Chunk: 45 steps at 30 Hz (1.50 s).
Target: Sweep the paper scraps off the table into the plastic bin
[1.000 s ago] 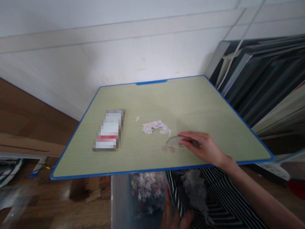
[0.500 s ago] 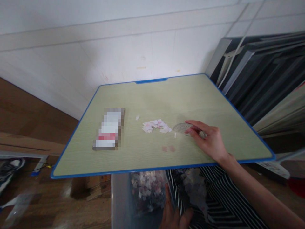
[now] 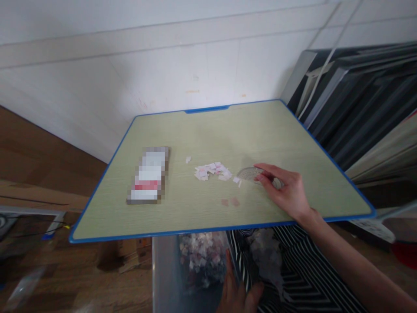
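My right hand (image 3: 286,189) pinches a clear semicircular protractor (image 3: 249,174) between thumb and fingers, low over the right half of the pale green lap table (image 3: 182,217). Just left of its curved edge lie small scraps of white and pinkish paper (image 3: 211,170) in a loose pile. One scrap (image 3: 237,179) sits apart, close to the protractor. Below the table's front edge, my left hand (image 3: 239,289) grips the side of a translucent plastic bin (image 3: 164,278), thumb on one side and fingers on the other. Many paper scraps (image 3: 203,252) fill part of that bin. Shadow hides some of the left fingers.
A blurred-out flat phone-like slab (image 3: 148,176) lies on the table's left side. Another scrap (image 3: 188,159) is near it. Striped cloth (image 3: 312,269) covers my lap, with a greyish patch on it. Dark panels (image 3: 365,95) lean at the right. A white wall stands behind.
The protractor has shifted slightly right, away from the pile. A paper scrap at the pile's right end now lies apart, nearer the protractor. My left hand stays at the bin.
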Motion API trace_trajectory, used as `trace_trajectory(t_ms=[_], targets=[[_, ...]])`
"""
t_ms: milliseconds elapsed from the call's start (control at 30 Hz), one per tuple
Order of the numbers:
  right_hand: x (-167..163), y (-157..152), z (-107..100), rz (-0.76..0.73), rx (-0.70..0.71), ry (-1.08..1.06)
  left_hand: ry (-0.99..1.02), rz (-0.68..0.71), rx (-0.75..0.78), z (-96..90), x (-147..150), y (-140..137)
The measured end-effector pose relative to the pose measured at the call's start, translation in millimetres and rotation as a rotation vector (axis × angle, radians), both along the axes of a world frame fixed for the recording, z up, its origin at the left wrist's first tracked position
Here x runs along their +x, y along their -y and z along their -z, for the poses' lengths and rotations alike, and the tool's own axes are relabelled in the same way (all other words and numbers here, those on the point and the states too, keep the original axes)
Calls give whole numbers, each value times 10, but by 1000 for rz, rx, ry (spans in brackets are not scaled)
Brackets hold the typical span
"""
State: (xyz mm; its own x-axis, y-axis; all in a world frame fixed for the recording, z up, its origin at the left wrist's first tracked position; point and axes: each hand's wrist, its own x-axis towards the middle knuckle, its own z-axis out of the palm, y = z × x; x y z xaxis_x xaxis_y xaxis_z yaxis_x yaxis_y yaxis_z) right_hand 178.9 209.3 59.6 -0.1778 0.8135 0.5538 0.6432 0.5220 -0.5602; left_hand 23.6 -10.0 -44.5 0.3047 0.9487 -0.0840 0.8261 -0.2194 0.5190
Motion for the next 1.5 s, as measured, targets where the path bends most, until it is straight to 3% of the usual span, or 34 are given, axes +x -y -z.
trace_trajectory(t_ms=[167, 500, 600, 900, 1500], targets=[[-35, -22, 21, -64, -17, 58, 12, 21, -20, 18, -4, 9], [-48, -38, 34, -46, -43, 97, 69, 41, -44, 21, -20, 13], [-52, -28, 20, -109, -53, 94, 68, 36, -83, 13, -20, 4], [29, -9, 4, -204, 35, 146, 50, 43, -47, -8, -18, 4], [100, -10, -1, -137, 61, 133, 76, 45, -106, -39, -64, -14]])
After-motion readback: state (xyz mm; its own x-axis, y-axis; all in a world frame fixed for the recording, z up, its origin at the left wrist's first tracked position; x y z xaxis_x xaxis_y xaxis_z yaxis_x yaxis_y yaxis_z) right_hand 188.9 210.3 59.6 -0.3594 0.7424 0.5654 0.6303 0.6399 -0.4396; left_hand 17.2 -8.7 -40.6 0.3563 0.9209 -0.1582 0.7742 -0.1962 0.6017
